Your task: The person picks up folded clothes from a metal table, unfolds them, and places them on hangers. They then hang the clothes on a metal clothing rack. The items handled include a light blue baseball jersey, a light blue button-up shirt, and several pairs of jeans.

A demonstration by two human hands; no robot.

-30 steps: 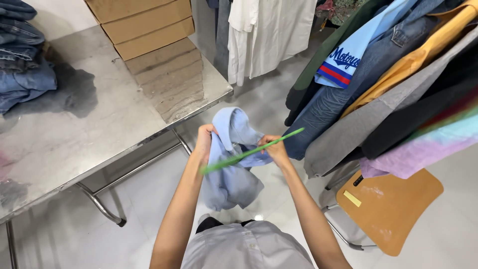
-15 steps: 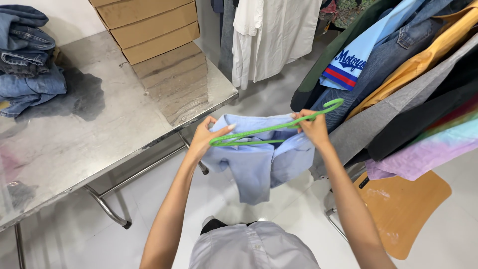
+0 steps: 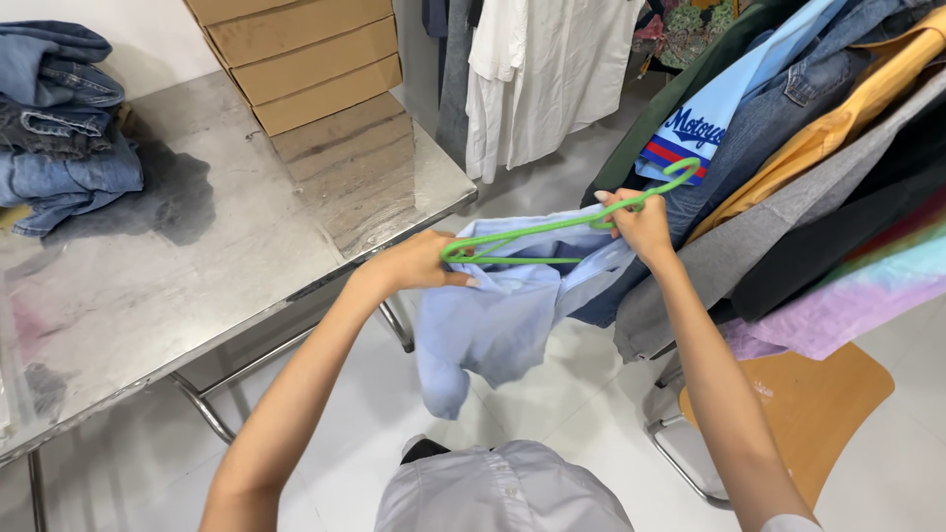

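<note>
Hanger (image 3: 552, 232) and shirt (image 3: 493, 315) between both hands' fingers (image 3: 631, 202)

Steel table (image 3: 197, 266), white tiled floor (image 3: 552, 414)

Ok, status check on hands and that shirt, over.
Left hand gripping green hanger end. Right hand at hook. Light blue shirt draped on it. Hanging clothes close ahead.

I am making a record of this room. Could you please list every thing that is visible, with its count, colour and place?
hanger: one, green, held between both hands
shirt: one, light blue, on the hanger
table: one, shiny metal, left
jeans: a stack, blue, table's far left
boxes: a stack, brown, table's back edge
hanging clothes: many, mixed colours, right
white garments: several, top centre
chair: one, orange-brown, lower right
left hand: grips hanger's end
right hand: grips near hook
</note>
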